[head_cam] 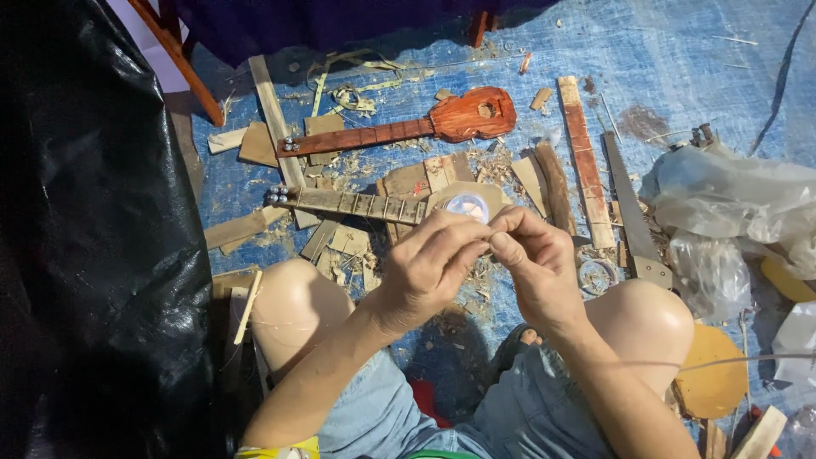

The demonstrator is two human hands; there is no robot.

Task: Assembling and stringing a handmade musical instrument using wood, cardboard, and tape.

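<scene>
Person sits on the floor, knees up. Left hand [425, 268] and right hand [531, 259] meet fingertip to fingertip, both pinched narrow on something too small to make out, maybe a thin string; can't tell. Just beyond the hands lies the unfinished small guitar [382, 204]: bare pale wood, frets on the neck, tuning pegs at the head, round clear disc at the sound hole, hands partly covering the body. No strings visible on it, no stain, so my read is assembly mostly done, stringing and finishing left. Wood offcuts and shavings [340, 246] all around it on the blue tarp [680, 59]. To the right a hand saw [629, 204] and a fretted wood strip [585, 161], clear plastic bags [739, 204] beyond. Farther off, a finished red-brown guitar [408, 127], stained and complete-looking, lies flat.
</scene>
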